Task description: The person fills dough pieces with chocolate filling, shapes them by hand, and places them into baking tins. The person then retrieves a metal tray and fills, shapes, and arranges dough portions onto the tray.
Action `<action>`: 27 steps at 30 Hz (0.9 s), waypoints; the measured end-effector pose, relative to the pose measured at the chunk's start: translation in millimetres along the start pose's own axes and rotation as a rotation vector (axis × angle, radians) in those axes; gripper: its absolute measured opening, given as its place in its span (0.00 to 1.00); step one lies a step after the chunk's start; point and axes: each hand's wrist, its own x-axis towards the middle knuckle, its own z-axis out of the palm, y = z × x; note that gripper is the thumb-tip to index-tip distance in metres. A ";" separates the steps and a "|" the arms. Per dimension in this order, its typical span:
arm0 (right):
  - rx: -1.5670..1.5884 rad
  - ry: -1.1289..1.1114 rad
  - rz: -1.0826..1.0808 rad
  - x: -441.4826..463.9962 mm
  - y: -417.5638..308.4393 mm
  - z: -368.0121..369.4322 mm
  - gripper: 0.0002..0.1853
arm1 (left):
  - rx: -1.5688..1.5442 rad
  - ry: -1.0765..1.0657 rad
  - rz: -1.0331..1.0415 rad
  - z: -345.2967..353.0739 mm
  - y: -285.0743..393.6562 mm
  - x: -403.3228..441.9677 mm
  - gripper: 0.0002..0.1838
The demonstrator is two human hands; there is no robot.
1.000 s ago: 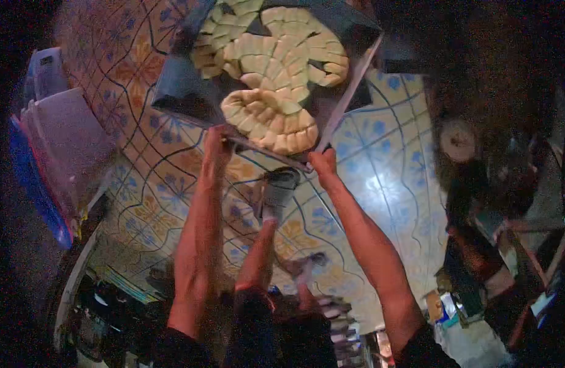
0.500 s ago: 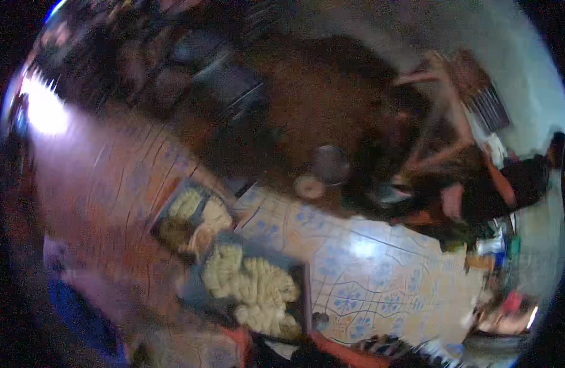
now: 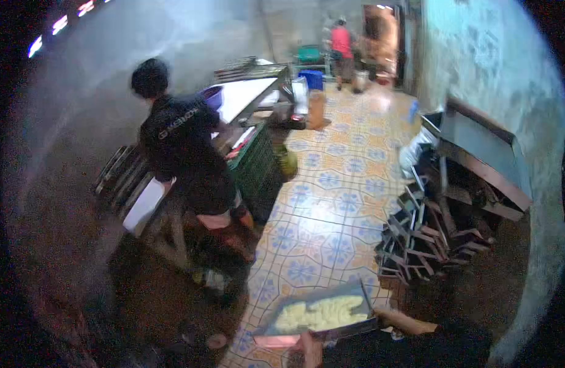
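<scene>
Low in the head view, in front of my body, is a shallow tray point(image 3: 339, 333) carrying pale yellow dough pieces point(image 3: 322, 314). My left hand point(image 3: 308, 351) is closed on its near left edge. My right hand point(image 3: 385, 317) grips the right end, with the forearm coming in from the right. The fingers of both hands are partly hidden and a little blurred. The tray is held above the patterned tile floor point(image 3: 301, 267).
A person in a black shirt point(image 3: 184, 141) stands at the left beside a white-topped table point(image 3: 249, 98) and a green crate point(image 3: 255, 159). Stacked trays point(image 3: 417, 236) lean along the right wall. Another person in a red top point(image 3: 341, 43) is far ahead.
My view has swung up from the blurred floor to the length of the room. Two dough trays showed low before; now one shows, held in front of me.
</scene>
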 end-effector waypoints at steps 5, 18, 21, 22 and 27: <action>0.396 0.132 -0.205 7.4 -62.7 -27.2 0.15 | 0.348 -0.088 0.345 15.0 38.9 85.1 0.28; 0.787 0.401 -0.233 324.2 -263.6 -153.8 0.12 | -0.938 -0.205 -0.660 137.3 144.4 593.7 0.19; 0.829 0.470 -0.215 343.5 -340.2 -168.6 0.12 | -0.243 -0.243 -0.066 142.6 184.1 665.8 0.13; 0.836 0.479 -0.211 353.9 -362.9 -177.0 0.12 | -0.423 -0.097 -0.436 161.5 225.7 677.2 0.27; 0.857 0.487 -0.237 439.7 -463.4 -223.8 0.12 | -0.284 0.023 -0.655 259.1 175.7 868.5 0.54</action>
